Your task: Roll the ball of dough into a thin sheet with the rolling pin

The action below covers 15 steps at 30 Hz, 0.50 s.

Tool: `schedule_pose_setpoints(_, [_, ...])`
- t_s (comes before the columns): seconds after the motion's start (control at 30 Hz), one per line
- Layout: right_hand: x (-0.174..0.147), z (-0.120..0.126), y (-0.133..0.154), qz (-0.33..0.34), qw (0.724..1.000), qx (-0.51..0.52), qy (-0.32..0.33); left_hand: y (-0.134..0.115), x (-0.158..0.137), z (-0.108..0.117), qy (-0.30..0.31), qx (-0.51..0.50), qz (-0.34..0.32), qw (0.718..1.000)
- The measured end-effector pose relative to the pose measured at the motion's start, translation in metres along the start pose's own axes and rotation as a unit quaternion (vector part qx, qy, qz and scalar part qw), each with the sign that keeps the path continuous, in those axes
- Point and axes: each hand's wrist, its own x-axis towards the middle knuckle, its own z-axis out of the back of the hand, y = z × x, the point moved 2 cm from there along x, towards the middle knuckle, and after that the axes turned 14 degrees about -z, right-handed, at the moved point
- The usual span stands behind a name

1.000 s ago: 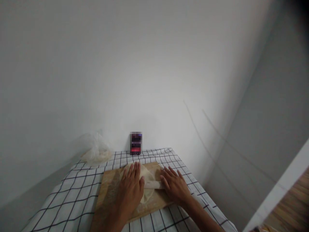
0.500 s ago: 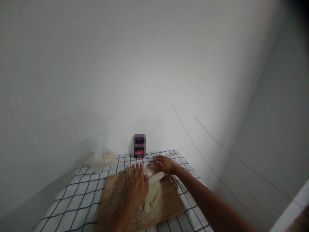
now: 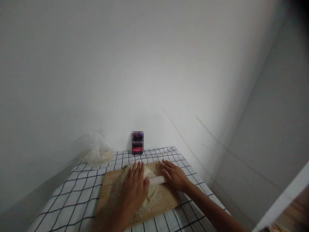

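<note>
A pale rolling pin (image 3: 158,180) lies across a flattened sheet of dough (image 3: 151,196) on a floured wooden board (image 3: 167,200). My left hand (image 3: 135,184) rests flat over the pin's left part, fingers stretched forward above the dough, hiding that end. Over the pin's right end lies my right hand (image 3: 175,176), palm down with its fingers extended and slightly apart. Neither hand wraps round the pin. The dough's far left edge shows beyond my left fingers, and its near edge looks folded or wrinkled.
A knotted clear plastic bag (image 3: 97,149) with something pale in it sits at the back left. A phone (image 3: 137,143) with a blurred screen leans on the white wall (image 3: 149,80). Under the board spreads a checked tablecloth (image 3: 79,190).
My right hand has come nearer and a little to the right, bringing the pin's right end nearer, so the pin lies more level. My left hand stays in nearly the same place.
</note>
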Motion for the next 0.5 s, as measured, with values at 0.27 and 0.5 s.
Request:
schedule_pose_setpoints(0.27, [-0.083, 0.006, 0.032, -0.032, 0.997, 0.025, -0.071, -0.009, -0.018, 0.020, -0.003, -0.013, -0.066, 0.998])
schedule_pose_setpoints(0.5, [-0.105, 0.006, 0.047, -0.071, 0.995, 0.016, -0.064, -0.005, -0.025, 0.045, 0.068, -0.096, -0.056, 0.992])
